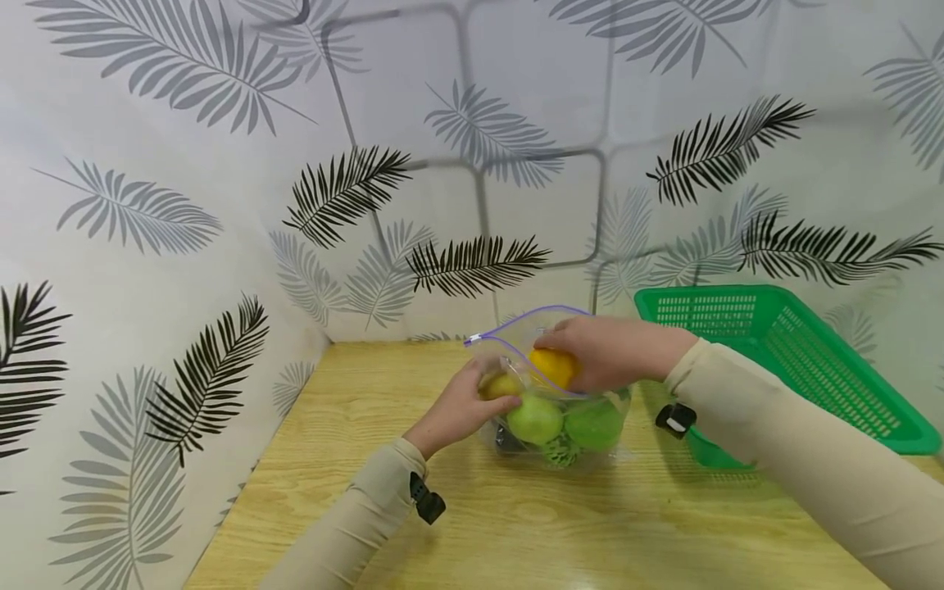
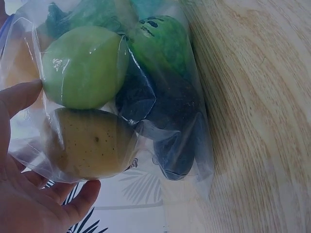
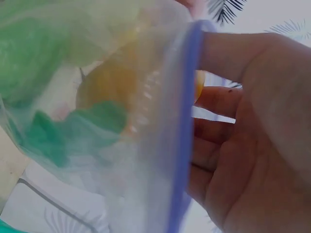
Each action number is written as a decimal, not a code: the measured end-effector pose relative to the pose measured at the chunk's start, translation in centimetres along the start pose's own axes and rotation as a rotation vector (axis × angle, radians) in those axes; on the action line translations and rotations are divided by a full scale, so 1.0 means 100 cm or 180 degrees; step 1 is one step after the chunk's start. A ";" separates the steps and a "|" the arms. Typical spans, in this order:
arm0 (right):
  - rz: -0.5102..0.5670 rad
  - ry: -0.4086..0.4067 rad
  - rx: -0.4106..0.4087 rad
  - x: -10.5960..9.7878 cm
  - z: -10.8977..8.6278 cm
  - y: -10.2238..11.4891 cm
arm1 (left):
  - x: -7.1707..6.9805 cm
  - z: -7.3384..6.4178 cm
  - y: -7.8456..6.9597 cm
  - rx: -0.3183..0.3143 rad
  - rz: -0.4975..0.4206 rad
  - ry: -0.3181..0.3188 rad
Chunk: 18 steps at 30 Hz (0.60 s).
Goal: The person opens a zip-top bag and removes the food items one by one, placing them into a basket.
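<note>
A clear zip bag (image 1: 564, 459) with a purple zip edge stands on the table, its mouth spread at the top. Inside are a light green apple-like fruit (image 2: 85, 67), a brown-speckled yellowish fruit (image 2: 92, 143), a dark purple-black item (image 2: 170, 121) and a green patterned item (image 2: 163, 43). My left hand (image 1: 460, 410) holds the bag's left side, thumb in front by the green fruit and fingers round behind. My right hand (image 1: 601, 352) grips a yellow-orange fruit (image 1: 553, 368) at the bag's mouth. The purple edge hides parts of the right fingers in the right wrist view.
On the right of the wooden table (image 1: 354, 385) a green plastic basket (image 1: 910, 426) stands close behind my right forearm. A leaf-patterned cloth (image 1: 472, 205) hangs behind the table and at its left side.
</note>
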State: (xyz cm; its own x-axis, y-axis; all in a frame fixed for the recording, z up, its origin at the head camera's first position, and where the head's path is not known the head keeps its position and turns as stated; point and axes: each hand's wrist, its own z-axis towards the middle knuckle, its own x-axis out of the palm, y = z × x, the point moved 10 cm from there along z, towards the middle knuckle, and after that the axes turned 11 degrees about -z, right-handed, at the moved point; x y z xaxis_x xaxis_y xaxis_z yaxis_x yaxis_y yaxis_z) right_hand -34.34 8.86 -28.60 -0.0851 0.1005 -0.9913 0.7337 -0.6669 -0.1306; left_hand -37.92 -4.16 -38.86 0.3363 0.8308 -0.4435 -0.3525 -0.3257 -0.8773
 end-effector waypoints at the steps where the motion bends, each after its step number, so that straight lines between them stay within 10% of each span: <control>1: 0.0055 -0.0011 0.0013 -0.002 -0.001 -0.001 | 0.000 0.000 0.000 -0.0007 -0.0003 0.0002; 18: 0.0259 -0.0567 0.0321 -0.069 -0.060 -0.021 | 0.000 0.000 0.000 -0.0064 0.0109 -0.0028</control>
State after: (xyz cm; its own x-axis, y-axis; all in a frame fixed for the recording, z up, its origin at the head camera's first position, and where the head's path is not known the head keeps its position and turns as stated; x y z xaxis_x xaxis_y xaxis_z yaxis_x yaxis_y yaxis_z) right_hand -31.24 13.96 -21.34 -0.1527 -0.0827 -0.9848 0.6725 -0.7389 -0.0422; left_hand -37.89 -4.21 -38.89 0.3167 0.8228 -0.4719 -0.3459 -0.3631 -0.8652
